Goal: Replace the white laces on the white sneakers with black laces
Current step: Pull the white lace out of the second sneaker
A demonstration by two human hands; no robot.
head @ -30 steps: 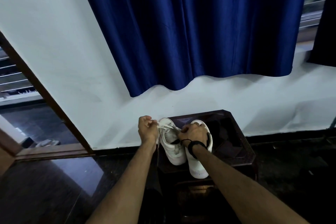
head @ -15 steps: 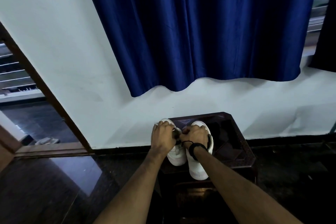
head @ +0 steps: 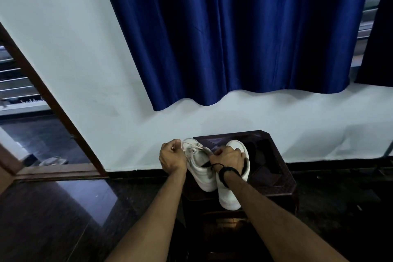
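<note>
Right, two white sneakers (head: 202,168) sit side by side on the dark table (head: 274,168), toes pointing away from me. L hand (head: 172,158) is fisted on a white lace (head: 194,148), pulled out leftward off the L shoe; R hand (head: 228,160) is closed over the lace's other end, between the shoes. Lace runs L-to-R across the eyelets, so I'd guess L hand draws it next.

1. we see two sneakers side by side on a small table (head: 274,178) against the wall (head: 63,49) — the left sneaker (head: 202,174) touches the right sneaker (head: 228,198).
2. the left hand (head: 172,158) sits at the left sneaker's left edge; the right hand (head: 228,158) lies over the right one.
3. a lace (head: 195,147) runs between the hands.
4. a curtain (head: 234,34) hangs on the wall above the table — a doorway (head: 27,134) lies far left.
</note>
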